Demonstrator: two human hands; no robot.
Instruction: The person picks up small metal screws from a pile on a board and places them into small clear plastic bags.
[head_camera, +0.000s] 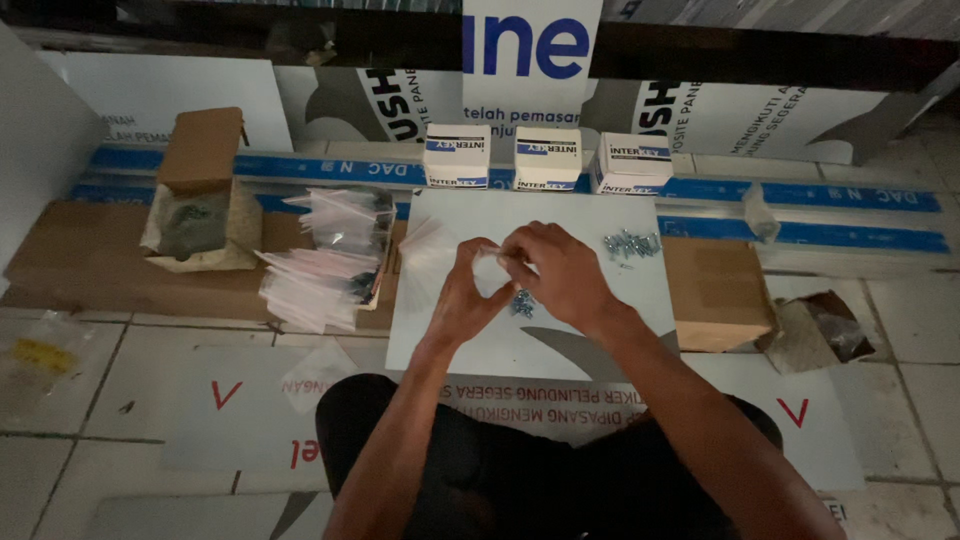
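My left hand (466, 288) and my right hand (560, 272) meet over a white board (620, 310) lying on the floor. Together they pinch a small clear plastic bag (492, 260) between their fingertips. Several small metal screws (522, 302) hang in the bag's bottom, just under my hands. A loose heap of screws (630, 243) lies on the board to the right of my right hand. A pile of empty clear bags (325, 262) lies to the left of my left hand.
Three small white-and-blue boxes (547, 158) stand at the board's far edge. An open cardboard box (203, 190) sits far left, a brown carton (718, 292) right, a crumpled bag (820, 330) beyond it. Printed panels lean against the back wall.
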